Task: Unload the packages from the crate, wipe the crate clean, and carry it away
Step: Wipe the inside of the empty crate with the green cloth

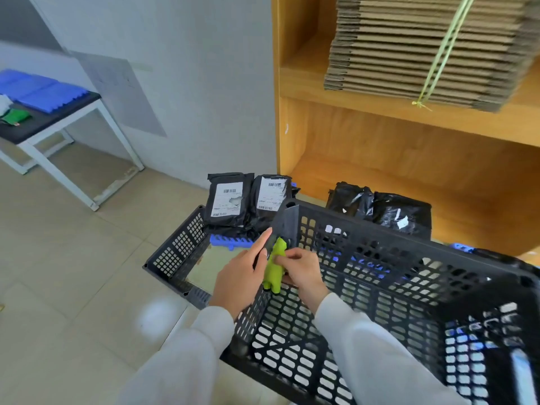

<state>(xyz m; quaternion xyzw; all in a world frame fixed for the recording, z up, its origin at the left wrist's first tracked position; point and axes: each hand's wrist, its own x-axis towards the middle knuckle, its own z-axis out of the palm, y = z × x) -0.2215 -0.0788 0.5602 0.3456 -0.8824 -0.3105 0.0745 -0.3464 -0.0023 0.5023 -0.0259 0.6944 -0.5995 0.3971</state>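
Observation:
A black perforated plastic crate (380,282) fills the lower right, tilted toward me and with no packages inside. My left hand (241,276) grips the crate's left wall at its rim. My right hand (301,270) presses a green cloth (274,266) against that same wall edge. Black mailer packages with white labels (226,200) (273,197) stand on the floor behind the crate. Two more black packages (350,200) (401,214) lie on the lowest shelf board.
A second black crate (178,252) lies on the floor to the left, with a blue ridged piece (230,242) at its far side. A wooden shelf unit (380,141) holds tied flat cardboard (423,45). A white-legged table (58,118) stands far left.

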